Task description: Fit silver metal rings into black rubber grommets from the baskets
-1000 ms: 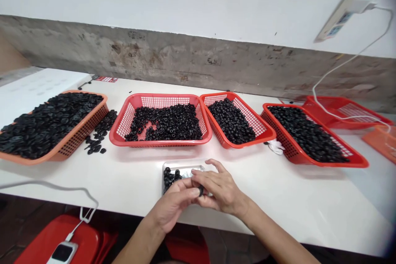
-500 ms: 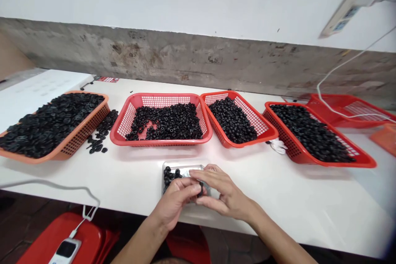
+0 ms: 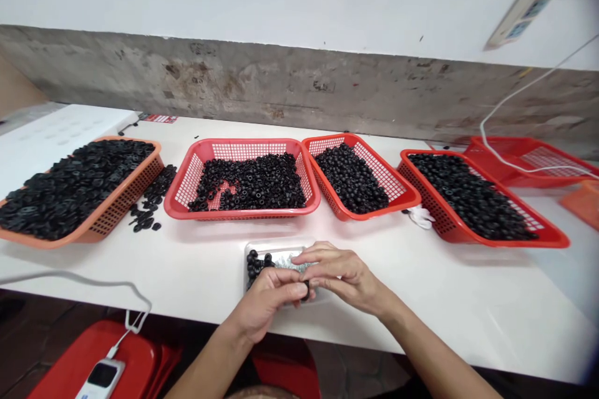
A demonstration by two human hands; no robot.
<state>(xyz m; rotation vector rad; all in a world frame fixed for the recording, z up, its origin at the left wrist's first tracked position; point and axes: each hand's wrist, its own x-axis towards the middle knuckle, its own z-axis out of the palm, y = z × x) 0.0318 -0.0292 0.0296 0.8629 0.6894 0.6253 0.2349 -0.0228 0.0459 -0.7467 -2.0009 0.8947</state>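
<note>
My left hand pinches a small round black part between thumb and fingers at the table's front edge. Against that part rest the thumb and fingertips of my right hand; whether they grip anything is too small to tell. Beneath both hands lies a clear plastic tray, partly hidden by them. Its left side holds black round parts, and small shiny silvery pieces lie beside them.
Behind the tray stand a pink basket, a red basket and another red basket, all with black parts. An orange basket is at left, loose black pieces beside it. A white cable hangs at right.
My right hand has lifted slightly and turned, its fingers now bunched closer over the black part. My left hand stays nearly in place, and more of the silvery pieces shows.
</note>
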